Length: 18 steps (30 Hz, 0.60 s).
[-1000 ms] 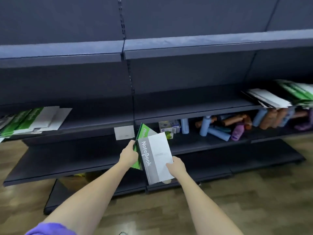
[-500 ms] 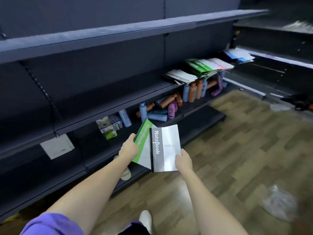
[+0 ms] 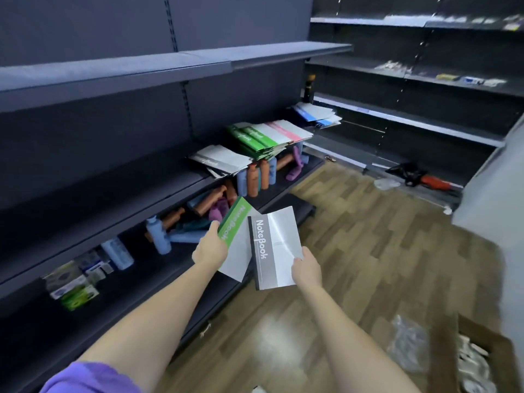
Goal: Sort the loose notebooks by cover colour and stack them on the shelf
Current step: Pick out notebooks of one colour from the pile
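At the far left, on the low shelf (image 3: pixel 119 282), we see small boxes (image 3: pixel 74 285) in white, blue and green; their print is too blurred to read. Next to them some bottles (image 3: pixel 158 235) in blue, orange and purple stand or lie on the same shelf.

Our left hand (image 3: pixel 210 249) reaches forward with a straight arm and grips the green notebook (image 3: pixel 234 222) by its lower left edge, fingers curled under the cover. The white word on its green band reads "NoteBook". The notebook is in the air, in front of the low shelf, tilted to the right.

Just beside it, our right hand (image 3: pixel 306 270) pinches the grey notebook (image 3: pixel 274 246) at its lower right edge, thumb on top. Its grey band also carries "NoteBook" in white letters, running upward. The grey notebook overlaps the lower corner of the green one and hangs over the wooden floor (image 3: pixel 368 251).

Further back on the middle shelf lie a grey pile (image 3: pixel 219 161), then a green pile (image 3: pixel 255 139) with pink-banded covers (image 3: pixel 289 131) at its right, then a blue pile (image 3: pixel 317 114). At the lower right, a cardboard box (image 3: pixel 482 355) stands on the floor with clear plastic wrap (image 3: pixel 408 341) beside it.
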### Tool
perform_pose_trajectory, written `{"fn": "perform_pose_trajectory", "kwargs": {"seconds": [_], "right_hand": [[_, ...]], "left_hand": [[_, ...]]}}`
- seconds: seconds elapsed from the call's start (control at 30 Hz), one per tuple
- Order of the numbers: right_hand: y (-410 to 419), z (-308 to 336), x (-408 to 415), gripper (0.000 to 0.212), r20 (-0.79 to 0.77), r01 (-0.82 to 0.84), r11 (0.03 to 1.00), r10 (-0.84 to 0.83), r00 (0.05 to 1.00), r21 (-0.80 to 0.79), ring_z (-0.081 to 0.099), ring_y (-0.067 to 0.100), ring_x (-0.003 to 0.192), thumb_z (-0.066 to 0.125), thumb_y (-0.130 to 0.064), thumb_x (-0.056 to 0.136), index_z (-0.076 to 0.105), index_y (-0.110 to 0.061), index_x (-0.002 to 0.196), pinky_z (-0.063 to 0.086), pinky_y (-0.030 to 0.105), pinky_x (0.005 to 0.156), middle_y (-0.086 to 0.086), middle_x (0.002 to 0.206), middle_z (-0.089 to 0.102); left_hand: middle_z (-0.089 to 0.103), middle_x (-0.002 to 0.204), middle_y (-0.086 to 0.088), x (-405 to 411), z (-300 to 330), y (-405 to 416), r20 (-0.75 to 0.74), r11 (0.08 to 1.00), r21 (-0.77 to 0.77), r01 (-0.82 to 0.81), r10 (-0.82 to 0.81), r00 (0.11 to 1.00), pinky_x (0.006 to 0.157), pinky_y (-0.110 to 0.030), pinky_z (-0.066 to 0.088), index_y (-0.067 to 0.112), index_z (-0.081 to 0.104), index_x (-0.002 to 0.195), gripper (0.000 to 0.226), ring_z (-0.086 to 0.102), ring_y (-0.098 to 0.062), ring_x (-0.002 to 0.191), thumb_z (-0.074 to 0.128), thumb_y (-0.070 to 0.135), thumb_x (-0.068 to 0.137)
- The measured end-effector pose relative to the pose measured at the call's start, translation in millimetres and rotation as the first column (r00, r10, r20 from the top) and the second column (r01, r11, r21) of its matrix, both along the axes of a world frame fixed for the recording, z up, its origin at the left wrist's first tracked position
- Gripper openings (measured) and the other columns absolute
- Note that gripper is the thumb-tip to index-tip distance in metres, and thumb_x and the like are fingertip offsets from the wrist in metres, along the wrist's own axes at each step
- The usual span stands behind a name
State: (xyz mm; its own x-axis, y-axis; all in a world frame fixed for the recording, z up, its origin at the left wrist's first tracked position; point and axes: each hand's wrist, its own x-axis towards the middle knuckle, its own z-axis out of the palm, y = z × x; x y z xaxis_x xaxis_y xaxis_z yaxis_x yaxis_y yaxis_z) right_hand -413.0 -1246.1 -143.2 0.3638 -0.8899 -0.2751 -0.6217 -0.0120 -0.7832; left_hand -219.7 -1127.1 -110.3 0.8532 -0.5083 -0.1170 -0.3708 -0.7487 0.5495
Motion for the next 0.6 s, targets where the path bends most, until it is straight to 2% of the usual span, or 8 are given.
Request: {"fn": "perform_pose_trajectory", "kwargs": {"seconds": [0.13, 0.2, 0.3, 0.37, 0.5, 0.6], "right_hand": [[-84, 22, 18, 0.021, -0.036, 0.004, 0.998, -0.006, 0.999, -0.055, 0.057, 0.028, 0.093, 0.032, -0.007, 0.094, 0.049, -0.018, 0.103, 0.049, 0.037, 0.084, 0.000, 0.100, 0.058], [-119, 30, 31, 0.017, -0.046, 0.016, 0.998, -0.018, 0.999, -0.054, 0.055, 0.027, 0.090, 0.033, -0.008, 0.094, 0.046, -0.018, 0.099, 0.047, 0.036, 0.080, 0.001, 0.098, 0.058], [-160, 39, 52, 0.020, -0.036, 0.001, 0.998, -0.004, 0.999, -0.068, 0.058, 0.028, 0.091, 0.034, -0.011, 0.094, 0.051, -0.020, 0.100, 0.046, 0.035, 0.074, 0.003, 0.104, 0.064], [-180, 44, 66, 0.020, -0.051, -0.025, 0.998, 0.022, 0.998, -0.066, 0.057, 0.029, 0.092, 0.035, -0.013, 0.096, 0.050, -0.018, 0.108, 0.045, 0.036, 0.073, 0.005, 0.106, 0.062], [-199, 53, 108, 0.016, -0.021, -0.146, 0.988, 0.145, 0.989, -0.044, 0.052, 0.031, 0.089, 0.038, -0.014, 0.101, 0.040, -0.011, 0.117, 0.039, 0.035, 0.066, 0.014, 0.109, 0.059], [-209, 68, 158, 0.024, -0.017, -0.264, 0.961, 0.263, 0.965, -0.087, 0.053, 0.030, 0.087, 0.039, -0.016, 0.102, 0.037, -0.011, 0.126, 0.038, 0.035, 0.064, 0.016, 0.113, 0.060]], "left_hand": [[0.063, 0.106, -0.010, 13, 10, -81, -0.027, 0.997, -0.077, -0.016, 0.014, 1.000, 0.076, -0.039, 0.039, 0.027, 0.040, 0.115, 0.031, 0.054, -0.031, 0.090, 0.040, 0.008, 0.091], [0.061, 0.110, -0.010, 20, 20, -116, -0.051, 0.994, -0.103, -0.036, 0.031, 0.998, 0.079, -0.038, 0.037, 0.027, 0.040, 0.118, 0.028, 0.054, -0.031, 0.095, 0.042, 0.013, 0.094], [0.062, 0.114, -0.011, 34, 34, -159, -0.020, 0.992, -0.104, -0.076, 0.075, 0.997, 0.083, -0.039, 0.040, 0.027, 0.040, 0.125, 0.038, 0.057, -0.033, 0.105, 0.039, 0.008, 0.092], [0.064, 0.113, -0.011, 45, 41, -174, 0.023, 0.992, -0.076, -0.105, 0.107, 0.994, 0.087, -0.040, 0.044, 0.032, 0.040, 0.129, 0.047, 0.060, -0.034, 0.102, 0.039, 0.006, 0.089], [0.062, 0.096, -0.009, 73, 58, -181, 0.131, 0.984, -0.061, -0.165, 0.172, 0.976, 0.071, -0.037, 0.042, 0.029, 0.040, 0.131, 0.051, 0.056, -0.033, 0.084, 0.040, 0.005, 0.087], [0.059, 0.090, -0.010, 100, 78, -174, 0.181, 0.958, -0.072, -0.278, 0.286, 0.941, 0.069, -0.038, 0.040, 0.023, 0.039, 0.128, 0.045, 0.054, -0.033, 0.081, 0.041, 0.004, 0.087]]}}
